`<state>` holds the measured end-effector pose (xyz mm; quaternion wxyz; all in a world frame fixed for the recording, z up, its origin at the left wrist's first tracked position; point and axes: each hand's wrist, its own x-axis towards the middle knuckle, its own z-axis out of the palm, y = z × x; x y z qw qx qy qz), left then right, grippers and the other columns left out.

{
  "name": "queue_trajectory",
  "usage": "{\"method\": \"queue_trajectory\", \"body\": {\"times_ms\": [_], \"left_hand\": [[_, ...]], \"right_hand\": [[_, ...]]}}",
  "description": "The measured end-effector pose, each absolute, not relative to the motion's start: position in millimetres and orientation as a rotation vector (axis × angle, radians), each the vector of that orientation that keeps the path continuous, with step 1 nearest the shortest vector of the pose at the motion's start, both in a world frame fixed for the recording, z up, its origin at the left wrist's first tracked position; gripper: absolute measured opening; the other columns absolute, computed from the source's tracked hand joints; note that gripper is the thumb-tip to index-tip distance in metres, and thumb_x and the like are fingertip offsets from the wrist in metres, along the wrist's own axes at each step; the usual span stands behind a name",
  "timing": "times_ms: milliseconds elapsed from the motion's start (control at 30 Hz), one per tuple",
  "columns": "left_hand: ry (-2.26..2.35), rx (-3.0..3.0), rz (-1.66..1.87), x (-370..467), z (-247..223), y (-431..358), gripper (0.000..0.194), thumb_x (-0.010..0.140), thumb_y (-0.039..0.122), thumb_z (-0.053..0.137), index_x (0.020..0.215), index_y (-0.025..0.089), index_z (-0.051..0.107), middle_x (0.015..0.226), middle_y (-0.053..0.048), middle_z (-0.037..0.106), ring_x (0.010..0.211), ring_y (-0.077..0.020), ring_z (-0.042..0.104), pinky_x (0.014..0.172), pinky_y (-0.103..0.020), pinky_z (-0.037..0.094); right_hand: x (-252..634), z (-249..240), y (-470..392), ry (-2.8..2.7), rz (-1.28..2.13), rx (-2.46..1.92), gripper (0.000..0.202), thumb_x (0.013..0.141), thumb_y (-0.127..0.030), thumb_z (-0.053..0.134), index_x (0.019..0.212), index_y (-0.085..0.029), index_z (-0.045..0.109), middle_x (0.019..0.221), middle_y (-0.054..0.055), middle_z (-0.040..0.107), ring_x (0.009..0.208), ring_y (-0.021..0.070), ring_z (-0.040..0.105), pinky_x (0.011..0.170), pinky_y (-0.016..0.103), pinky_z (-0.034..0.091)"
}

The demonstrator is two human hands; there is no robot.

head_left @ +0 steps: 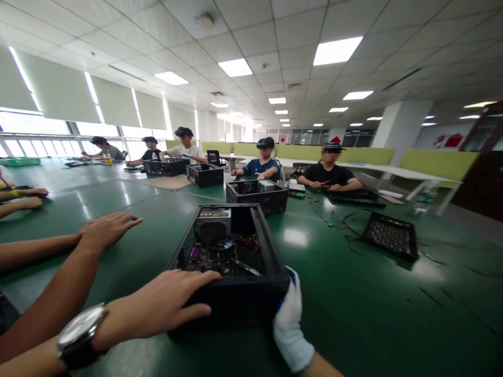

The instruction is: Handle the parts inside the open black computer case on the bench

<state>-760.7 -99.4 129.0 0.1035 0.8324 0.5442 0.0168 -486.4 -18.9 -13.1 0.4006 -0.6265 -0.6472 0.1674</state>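
Observation:
A black computer case (pixel 271 251) lies with its open side up on the green table before me, its inner parts exposed. A power supply (pixel 213 222) sits in its far left corner, and a round cooling fan (pixel 223 246) is near the middle. My left hand (pixel 168 301), bare with a watch (pixel 81 331) on the wrist, holds the near left edge, fingers over the rim and thumb down the near wall. My right hand (pixel 291 319), in a white and blue glove, grips the near right corner; its fingertips are partly hidden behind the case.
A co-worker's bare hands (pixel 104 230) rest on the table at my left. Another open case (pixel 257 198) stands just beyond mine. Several people sit around the table (pixel 330 324). To the right are a black perforated panel (pixel 390 234), loose cables (pixel 353 241) and a plastic bottle (pixel 426 196).

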Motion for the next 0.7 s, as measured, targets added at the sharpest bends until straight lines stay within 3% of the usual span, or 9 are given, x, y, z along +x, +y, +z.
{"method": "queue_trajectory", "body": {"times_ms": [67,167,267,367,467,567,700], "left_hand": [[1.813,2.369,0.028,-810,124,-85,0.055,0.098,0.055,0.05,0.149,0.036,0.046,0.141,-0.005,0.063,0.122,-0.0309,0.064,0.106,-0.048,0.047],[2.103,2.328,0.1,-853,123,-63,0.053,0.096,0.056,0.048,0.143,0.031,0.054,0.134,-0.008,0.066,0.121,-0.0326,0.064,0.106,-0.049,0.047],[2.169,2.568,0.419,-832,138,-29,0.052,0.099,0.056,0.044,0.139,0.026,0.056,0.135,-0.01,0.063,0.127,-0.0316,0.056,0.109,-0.047,0.043],[1.936,2.773,0.572,-772,156,34,0.048,0.105,0.049,0.035,0.141,0.022,0.052,0.132,-0.01,0.062,0.124,-0.0256,0.055,0.109,-0.04,0.043],[1.976,2.79,0.365,-723,163,114,0.049,0.105,0.043,0.043,0.147,0.019,0.045,0.14,-0.013,0.057,0.132,-0.028,0.048,0.111,-0.043,0.039],[2.011,2.739,0.267,-701,164,184,0.046,0.103,0.039,0.051,0.144,0.017,0.048,0.145,-0.015,0.053,0.137,-0.0296,0.044,0.113,-0.047,0.036],[2.048,2.602,0.143,-687,166,228,0.04,0.1,0.039,0.06,0.132,0.016,0.058,0.135,-0.012,0.058,0.121,-0.0277,0.058,0.102,-0.051,0.049]], "right_hand": [[-553,-4,4,-1.507,0.63,-1.559,0.063,0.098,-0.019,-0.002,0.153,-0.009,0.026,0.148,0.019,0.053,0.136,0.0229,0.052,0.111,0.039,0.043],[-641,13,39,-1.681,0.754,-1.631,0.061,0.097,-0.015,-0.004,0.153,-0.008,0.02,0.154,0.023,0.043,0.14,0.0238,0.046,0.11,0.042,0.041],[-697,26,76,-1.757,0.762,-1.67,0.058,0.099,-0.015,0.001,0.152,-0.01,0.02,0.155,0.025,0.04,0.142,0.0274,0.043,0.109,0.045,0.039],[-708,31,101,-1.812,0.77,-1.665,0.055,0.1,-0.017,0.004,0.151,-0.011,0.026,0.152,0.025,0.043,0.139,0.0286,0.046,0.107,0.044,0.041],[-669,25,101,-1.874,0.767,-1.592,0.055,0.102,-0.021,0.005,0.144,-0.013,0.04,0.145,0.022,0.052,0.132,0.0242,0.053,0.107,0.038,0.043],[-585,2,79,-1.93,0.692,-1.493,0.049,0.104,-0.026,0.014,0.137,-0.018,0.05,0.143,0.016,0.056,0.134,0.0225,0.052,0.114,0.037,0.04],[-443,-36,31,-2.08,0.466,-1.482,0.051,0.102,-0.027,0.021,0.14,-0.029,0.054,0.14,0.01,0.061,0.133,0.0286,0.055,0.109,0.049,0.049]]}}
